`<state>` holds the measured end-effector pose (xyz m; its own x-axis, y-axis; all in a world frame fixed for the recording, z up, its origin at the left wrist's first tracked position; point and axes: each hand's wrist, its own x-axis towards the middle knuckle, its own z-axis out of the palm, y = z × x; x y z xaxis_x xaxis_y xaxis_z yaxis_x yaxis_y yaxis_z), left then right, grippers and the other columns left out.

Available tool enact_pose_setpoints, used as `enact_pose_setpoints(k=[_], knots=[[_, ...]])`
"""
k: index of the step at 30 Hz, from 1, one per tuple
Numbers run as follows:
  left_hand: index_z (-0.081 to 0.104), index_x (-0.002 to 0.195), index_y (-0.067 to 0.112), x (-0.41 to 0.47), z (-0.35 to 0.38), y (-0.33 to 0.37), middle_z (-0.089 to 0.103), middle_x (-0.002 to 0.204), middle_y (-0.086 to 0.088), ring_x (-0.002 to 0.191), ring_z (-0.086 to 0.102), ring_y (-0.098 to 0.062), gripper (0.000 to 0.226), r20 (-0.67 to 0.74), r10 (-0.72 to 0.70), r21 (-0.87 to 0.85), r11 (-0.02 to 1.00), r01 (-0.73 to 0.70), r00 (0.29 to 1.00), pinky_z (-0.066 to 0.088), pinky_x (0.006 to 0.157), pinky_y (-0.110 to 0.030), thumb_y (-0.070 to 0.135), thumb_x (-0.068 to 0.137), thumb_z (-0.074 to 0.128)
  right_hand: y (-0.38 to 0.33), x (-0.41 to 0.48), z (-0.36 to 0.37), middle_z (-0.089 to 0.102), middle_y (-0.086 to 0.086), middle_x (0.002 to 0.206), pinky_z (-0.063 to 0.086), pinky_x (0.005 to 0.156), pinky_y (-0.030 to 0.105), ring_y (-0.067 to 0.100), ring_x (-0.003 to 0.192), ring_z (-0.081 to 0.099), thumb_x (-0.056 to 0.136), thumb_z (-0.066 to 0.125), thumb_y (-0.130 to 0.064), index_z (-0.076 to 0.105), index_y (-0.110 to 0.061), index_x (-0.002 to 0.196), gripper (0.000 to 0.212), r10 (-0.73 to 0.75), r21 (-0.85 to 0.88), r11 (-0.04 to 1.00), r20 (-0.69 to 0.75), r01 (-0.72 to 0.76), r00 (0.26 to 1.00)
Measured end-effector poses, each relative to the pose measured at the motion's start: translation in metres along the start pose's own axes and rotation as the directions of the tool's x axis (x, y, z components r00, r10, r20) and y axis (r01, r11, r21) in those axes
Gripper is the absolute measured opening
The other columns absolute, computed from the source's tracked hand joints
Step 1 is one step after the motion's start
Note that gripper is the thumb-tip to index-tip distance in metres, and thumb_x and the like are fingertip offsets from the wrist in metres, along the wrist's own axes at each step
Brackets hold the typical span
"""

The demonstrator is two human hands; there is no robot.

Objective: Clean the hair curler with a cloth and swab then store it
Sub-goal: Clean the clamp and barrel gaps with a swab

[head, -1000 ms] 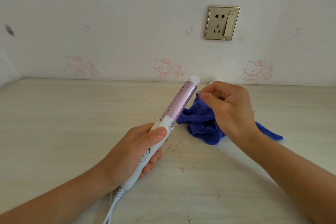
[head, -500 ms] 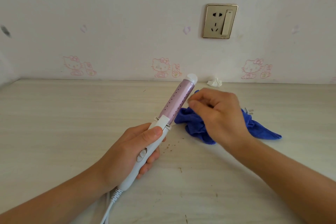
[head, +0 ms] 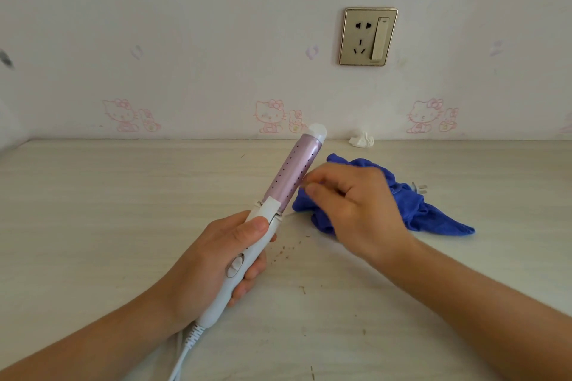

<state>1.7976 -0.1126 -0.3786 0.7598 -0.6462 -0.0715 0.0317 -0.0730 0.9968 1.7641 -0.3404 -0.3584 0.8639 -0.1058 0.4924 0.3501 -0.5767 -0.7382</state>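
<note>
Holds the curler (head: 288, 176) off the table (head: 93, 226) in the left hand (head: 210, 263), fingers wrapped round the white handle, barrel tilted up and away toward the wall. Pinches the right hand (head: 359, 210) shut against the barrel's lower right edge, probably on a swab, though too blurred to tell. Leaves the cloth (head: 433, 215) crumpled on the table just behind that hand.

Looks like the swab stage, with storing not yet begun. To do it well:

- Hold the left grip firm and the barrel steady.
- Work the tip along the seam by the white clip and into the rows of small holes.
- Press lightly.
- Turn the barrel from the handle rather than reaching round it.
- Mind the brown flecks (head: 284, 249) on the table below, and set nothing cleaned down among them.
</note>
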Motion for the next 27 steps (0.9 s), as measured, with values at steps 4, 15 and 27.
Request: enact_pose_setpoints(k=[4,15,27], knots=[[0.067,0.099,0.007,0.0,0.001,0.001,0.052,0.063,-0.008,0.044,0.043,-0.018,0.065,-0.014,-0.019,-0.015,1.0,0.019,1.0,0.037,0.043,-0.025,0.069,0.078,0.063,0.007,0.015,-0.014,0.074,0.002,0.072,0.049,0.06,0.02,0.014,0.065,0.063,0.096,0.062,-0.004,0.079,-0.015,0.09,0.021,0.122,0.042,0.992,-0.22,-0.116,0.968],[0.066,0.1,0.005,0.0,0.001,0.002,0.052,0.063,-0.008,0.043,0.042,-0.018,0.063,-0.011,-0.005,-0.051,0.999,0.005,1.0,0.038,0.043,-0.025,0.065,0.08,0.06,-0.003,-0.003,0.001,0.065,-0.005,0.061,0.038,0.052,0.015,0.007,0.052,0.053,0.097,0.061,-0.004,0.08,-0.015,0.1,0.022,-0.05,-0.054,0.997,0.038,0.052,0.998],[0.065,0.099,0.003,-0.001,-0.001,0.003,0.048,0.062,-0.011,0.042,0.04,-0.019,0.063,-0.013,0.006,-0.088,0.996,-0.007,1.0,0.036,0.043,-0.025,0.063,0.082,0.059,-0.007,-0.011,0.01,0.057,0.006,0.056,0.044,0.05,0.032,0.02,0.052,0.049,0.095,0.057,-0.008,0.076,-0.002,0.098,0.02,-0.146,-0.111,0.98,0.148,0.163,0.978]])
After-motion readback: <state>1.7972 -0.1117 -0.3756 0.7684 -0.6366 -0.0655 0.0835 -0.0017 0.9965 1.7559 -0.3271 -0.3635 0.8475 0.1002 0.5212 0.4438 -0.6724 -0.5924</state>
